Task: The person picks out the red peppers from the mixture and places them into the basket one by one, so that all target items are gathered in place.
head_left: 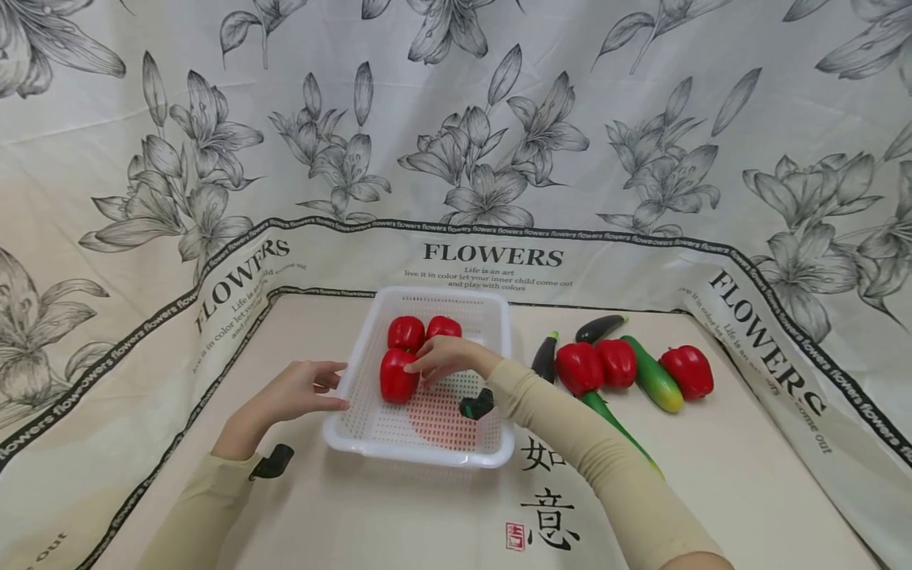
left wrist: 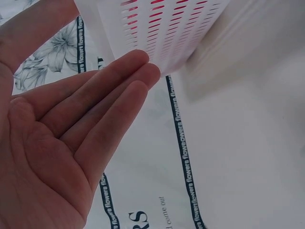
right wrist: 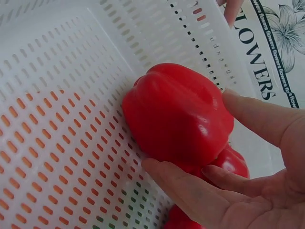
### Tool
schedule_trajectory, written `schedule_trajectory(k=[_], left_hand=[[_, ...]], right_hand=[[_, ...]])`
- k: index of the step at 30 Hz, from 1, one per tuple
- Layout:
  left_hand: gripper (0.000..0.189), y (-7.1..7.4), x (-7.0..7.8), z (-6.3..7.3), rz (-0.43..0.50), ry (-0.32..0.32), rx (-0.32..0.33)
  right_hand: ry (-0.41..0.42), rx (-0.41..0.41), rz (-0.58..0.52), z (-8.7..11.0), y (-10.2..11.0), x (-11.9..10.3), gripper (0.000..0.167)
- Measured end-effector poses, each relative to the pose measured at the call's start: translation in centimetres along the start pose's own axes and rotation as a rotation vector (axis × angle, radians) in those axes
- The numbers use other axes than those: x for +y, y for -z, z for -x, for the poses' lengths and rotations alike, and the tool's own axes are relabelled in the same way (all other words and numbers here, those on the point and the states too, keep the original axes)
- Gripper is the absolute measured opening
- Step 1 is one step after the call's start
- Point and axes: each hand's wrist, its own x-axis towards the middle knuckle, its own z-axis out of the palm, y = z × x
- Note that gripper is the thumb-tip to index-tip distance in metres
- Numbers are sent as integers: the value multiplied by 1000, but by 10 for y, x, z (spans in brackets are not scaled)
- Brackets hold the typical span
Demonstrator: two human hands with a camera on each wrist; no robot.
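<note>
Three glossy red bell peppers lie in a white perforated plastic basket [head_left: 427, 453]. My right hand [head_left: 450, 356] reaches in from the right, thumb and fingers spanning the nearest bell pepper [head_left: 397, 377]. In the right wrist view, the thumb is at one side of this pepper [right wrist: 178, 114] and the fingertips at its lower side, with the other peppers partly hidden behind the hand. My left hand [head_left: 302, 389] is at the basket's left side. Its fingers run nearly straight in the left wrist view, their tips right at the slotted wall [left wrist: 157, 28].
Right of the basket lie more red bell peppers [head_left: 579, 368], two dark eggplants [head_left: 601, 328] and two green cucumbers [head_left: 651, 374]. My right forearm crosses in front of one cucumber. A flower-printed curtain [head_left: 456, 142] encloses the back and sides of the table.
</note>
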Motion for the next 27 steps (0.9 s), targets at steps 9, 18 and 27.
schedule_trajectory(k=[9, 18, 27], left_hand=[[72, 0, -1, 0, 1, 17, 1], [72, -1, 1, 2, 3, -1, 8], [72, -1, 2, 2, -9, -24, 14]], right_hand=[[64, 36, 148, 20, 9, -5, 44], [102, 63, 109, 46, 23, -8, 44], [127, 94, 97, 77, 47, -8, 51]])
